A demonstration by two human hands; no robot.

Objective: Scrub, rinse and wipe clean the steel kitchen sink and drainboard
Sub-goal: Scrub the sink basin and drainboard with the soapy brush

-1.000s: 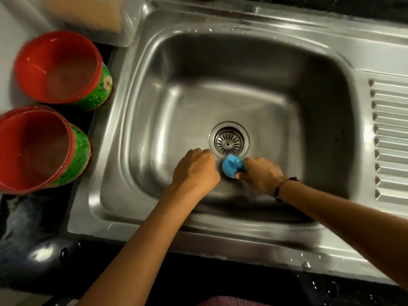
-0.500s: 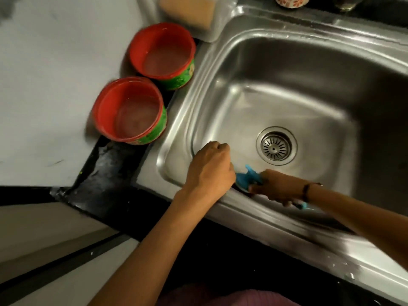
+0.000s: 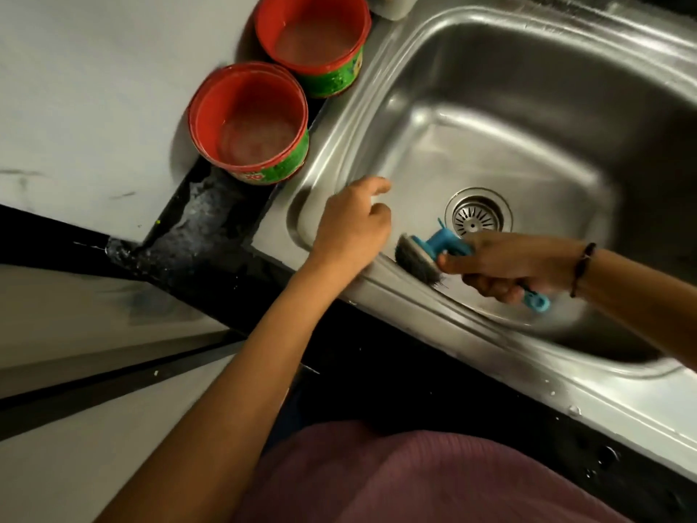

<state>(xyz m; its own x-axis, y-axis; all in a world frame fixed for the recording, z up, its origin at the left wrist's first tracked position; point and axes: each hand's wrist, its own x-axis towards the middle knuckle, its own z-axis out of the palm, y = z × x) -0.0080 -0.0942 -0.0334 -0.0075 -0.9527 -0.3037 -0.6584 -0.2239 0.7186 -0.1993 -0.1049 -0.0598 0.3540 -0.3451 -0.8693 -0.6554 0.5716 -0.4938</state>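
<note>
Counting what lies before us, we find one steel sink (image 3: pixel 490 145), one round drain strainer (image 3: pixel 478 216) in its floor, one scrub brush (image 3: pixel 426 254), and two red tubs; our two hands are both in view. We grasp the brush in our right hand (image 3: pixel 516 266), fingers curled round its blue handle, whose looped end pokes out below the hand; the dark bristle pad sits against the sink's near wall, just below the rim (image 3: pixel 471 326), close to the near-left corner and a little short of the strainer. Our left hand (image 3: pixel 352 224) holds nothing; its fingers are loosely bent, the forefinger pointing outward, and it hovers over that same corner just beside the bristles; we cannot tell whether it touches the steel. One dark band (image 3: pixel 582 269) circles the right wrist. The near tub (image 3: pixel 249 122) and the far tub (image 3: pixel 313 39), both with green sides, stand touching each other on the dark bench (image 3: pixel 196 235) to the left of the sink; each holds a little cloudy water. Droplets speck the bench edge at the lower right.
</note>
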